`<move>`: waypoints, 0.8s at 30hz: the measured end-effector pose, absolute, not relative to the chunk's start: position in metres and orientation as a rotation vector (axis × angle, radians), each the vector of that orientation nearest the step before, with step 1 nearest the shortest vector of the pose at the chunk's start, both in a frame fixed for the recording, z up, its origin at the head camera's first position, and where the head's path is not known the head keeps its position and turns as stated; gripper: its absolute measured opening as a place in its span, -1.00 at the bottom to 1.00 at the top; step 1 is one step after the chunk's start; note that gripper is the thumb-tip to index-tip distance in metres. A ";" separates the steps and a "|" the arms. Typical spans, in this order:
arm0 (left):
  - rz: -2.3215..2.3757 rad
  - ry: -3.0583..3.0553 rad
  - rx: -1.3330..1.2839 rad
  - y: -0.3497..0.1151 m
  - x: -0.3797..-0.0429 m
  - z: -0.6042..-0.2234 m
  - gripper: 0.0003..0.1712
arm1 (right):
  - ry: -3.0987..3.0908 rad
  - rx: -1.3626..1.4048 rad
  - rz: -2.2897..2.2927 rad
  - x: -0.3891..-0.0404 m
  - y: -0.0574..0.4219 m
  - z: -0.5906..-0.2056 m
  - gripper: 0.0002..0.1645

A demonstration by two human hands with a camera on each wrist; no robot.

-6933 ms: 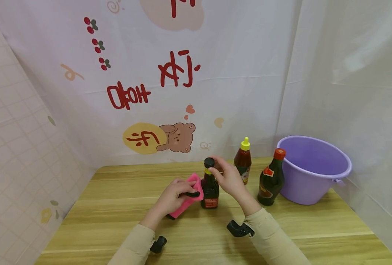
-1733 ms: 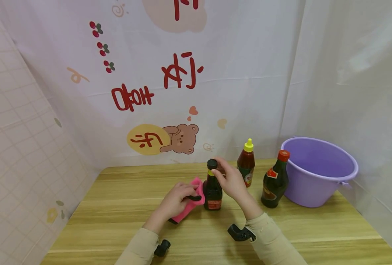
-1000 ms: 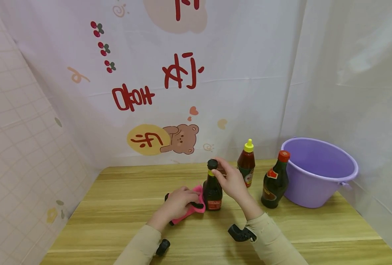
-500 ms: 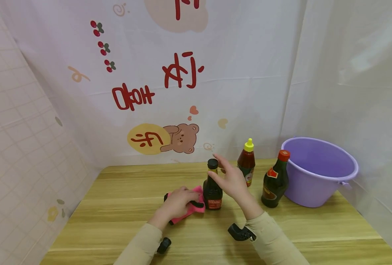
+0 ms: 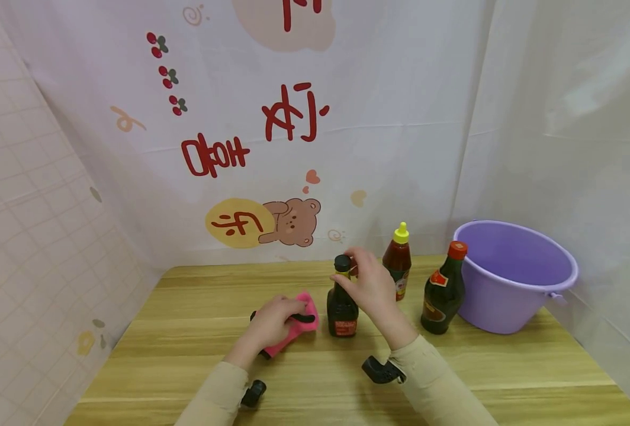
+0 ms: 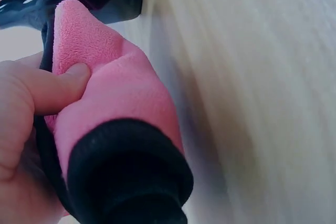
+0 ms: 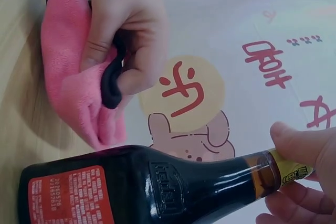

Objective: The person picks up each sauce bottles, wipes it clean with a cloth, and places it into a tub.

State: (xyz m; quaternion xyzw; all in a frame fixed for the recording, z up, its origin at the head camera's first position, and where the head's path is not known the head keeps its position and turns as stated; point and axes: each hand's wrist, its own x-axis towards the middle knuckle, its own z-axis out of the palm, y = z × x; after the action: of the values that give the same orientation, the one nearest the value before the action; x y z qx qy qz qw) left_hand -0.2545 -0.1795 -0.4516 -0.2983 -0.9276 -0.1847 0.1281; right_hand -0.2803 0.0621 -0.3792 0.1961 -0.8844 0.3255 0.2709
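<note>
A dark sauce bottle [image 5: 342, 307] with a black cap, a yellow neck band and a red label stands upright on the wooden table. My right hand [image 5: 370, 284] holds it by the neck; in the right wrist view the thumb presses the yellow band and the other fingers curl beneath. To the bottle's left, my left hand [image 5: 272, 322] grips a folded pink cloth [image 6: 115, 77] with black edging. A small gap separates cloth and bottle in the head view. The thumb digs into the plush fabric in the left wrist view.
A red sauce bottle [image 5: 397, 263] with a yellow nozzle cap stands behind the right hand. Farther right is a dark green bottle [image 5: 443, 293] with a red cap, close against a purple bucket [image 5: 491, 305]. A printed white curtain [image 5: 395, 148] hangs behind the table [image 5: 198, 296].
The cloth, earlier against the bottle's side, has moved left off it with my left hand. My right hand's fingers spread from the neck half a second ago and now hold it again.
</note>
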 end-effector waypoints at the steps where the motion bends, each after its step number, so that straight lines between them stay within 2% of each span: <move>1: -0.540 -2.692 -0.859 -0.181 -0.254 -0.450 -0.57 | -2.377 0.529 0.869 -0.280 0.061 -0.378 -0.42; 11: -0.659 -2.523 -0.828 -0.195 -0.258 -0.438 -0.51 | -2.338 0.629 0.948 -0.287 0.063 -0.378 -0.48; 24: -0.865 -2.310 -0.908 -0.188 -0.265 -0.399 -0.68 | -2.339 0.849 1.234 -0.301 0.067 -0.383 -0.41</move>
State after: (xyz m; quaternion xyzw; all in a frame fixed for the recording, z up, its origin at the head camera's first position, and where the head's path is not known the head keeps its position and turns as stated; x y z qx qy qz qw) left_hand -0.2652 -0.1876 -0.3987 -0.3342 -0.8501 -0.3182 0.2536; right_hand -0.3010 0.0672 -0.3835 0.3005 -0.8282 0.4369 0.1812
